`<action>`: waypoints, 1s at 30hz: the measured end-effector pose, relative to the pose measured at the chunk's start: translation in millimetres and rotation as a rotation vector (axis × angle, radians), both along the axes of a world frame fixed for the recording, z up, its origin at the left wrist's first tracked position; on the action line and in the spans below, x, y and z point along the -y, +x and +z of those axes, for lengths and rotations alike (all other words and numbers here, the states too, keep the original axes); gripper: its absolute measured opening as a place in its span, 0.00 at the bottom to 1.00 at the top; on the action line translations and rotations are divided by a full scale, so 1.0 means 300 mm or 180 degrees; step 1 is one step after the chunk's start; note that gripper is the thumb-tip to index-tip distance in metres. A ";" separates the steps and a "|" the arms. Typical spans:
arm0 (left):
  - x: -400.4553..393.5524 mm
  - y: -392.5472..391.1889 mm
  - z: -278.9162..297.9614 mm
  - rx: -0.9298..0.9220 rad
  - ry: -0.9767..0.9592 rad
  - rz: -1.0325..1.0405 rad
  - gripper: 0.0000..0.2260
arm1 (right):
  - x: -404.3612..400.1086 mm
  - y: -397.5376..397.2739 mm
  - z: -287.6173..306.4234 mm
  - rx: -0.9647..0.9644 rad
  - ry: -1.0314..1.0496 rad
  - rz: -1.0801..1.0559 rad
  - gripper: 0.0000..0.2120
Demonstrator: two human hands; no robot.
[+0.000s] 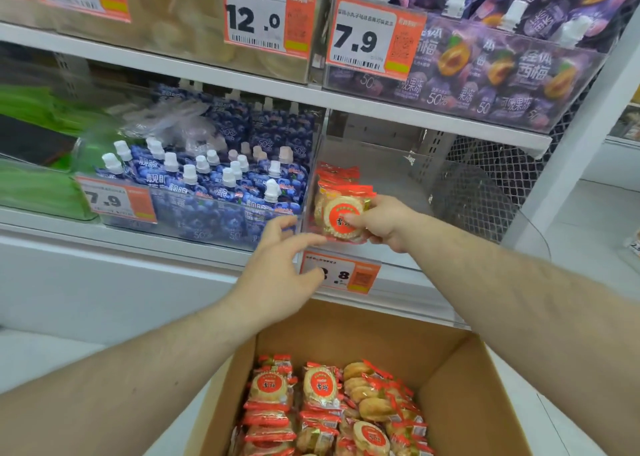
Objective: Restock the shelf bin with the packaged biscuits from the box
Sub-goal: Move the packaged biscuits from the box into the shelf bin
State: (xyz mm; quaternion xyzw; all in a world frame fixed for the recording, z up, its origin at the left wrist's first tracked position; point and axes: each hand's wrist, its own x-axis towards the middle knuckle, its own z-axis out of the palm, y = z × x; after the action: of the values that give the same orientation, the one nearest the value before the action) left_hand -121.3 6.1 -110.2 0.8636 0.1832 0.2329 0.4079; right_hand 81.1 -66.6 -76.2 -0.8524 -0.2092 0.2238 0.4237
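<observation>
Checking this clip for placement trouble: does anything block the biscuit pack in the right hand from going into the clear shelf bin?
Nothing visible does. The right hand holds the biscuit pack at the left front of the clear shelf bin, against packs already stacked there. The bin's right side looks bare. The left hand rests at the bin's front corner, outside it.

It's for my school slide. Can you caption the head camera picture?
Right hand puts biscuit packs in the clear bin; left hand reaches its front, above the box.
</observation>
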 end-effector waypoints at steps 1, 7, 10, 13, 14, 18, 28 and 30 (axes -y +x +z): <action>0.006 -0.002 0.005 -0.0069 -0.0011 -0.0034 0.18 | -0.027 0.007 -0.019 0.0033 -0.0023 -0.0039 0.11; 0.012 -0.005 0.013 -0.0131 -0.0172 -0.0041 0.17 | -0.099 0.007 -0.072 0.0197 -0.0612 -0.0130 0.19; 0.012 -0.001 0.006 -0.0072 -0.0254 -0.0069 0.17 | -0.106 0.013 -0.067 0.0149 -0.0811 -0.0212 0.20; 0.008 0.001 0.002 -0.0071 -0.0268 -0.0059 0.16 | -0.114 0.027 -0.076 0.0077 -0.0685 -0.0344 0.20; 0.008 0.001 0.001 -0.0041 -0.0258 -0.0070 0.16 | -0.118 0.030 -0.081 0.0125 -0.0616 -0.0370 0.20; 0.010 0.006 -0.007 0.0067 -0.0213 -0.0095 0.16 | -0.130 0.028 -0.093 0.0202 -0.0560 -0.0273 0.17; 0.022 -0.002 0.000 -0.0045 -0.0165 -0.0177 0.21 | -0.131 0.011 -0.078 -0.0016 -0.0652 -0.0134 0.20; 0.023 -0.005 -0.007 -0.0020 -0.0108 -0.0183 0.24 | -0.122 0.009 -0.069 -0.0123 -0.0686 -0.0099 0.20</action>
State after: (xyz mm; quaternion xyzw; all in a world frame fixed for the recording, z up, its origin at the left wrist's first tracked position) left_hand -122.9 -0.7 -112.2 0.8622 0.1635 0.2153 0.4284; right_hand 83.7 -30.1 -96.8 -0.8917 -0.1624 0.2548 0.3370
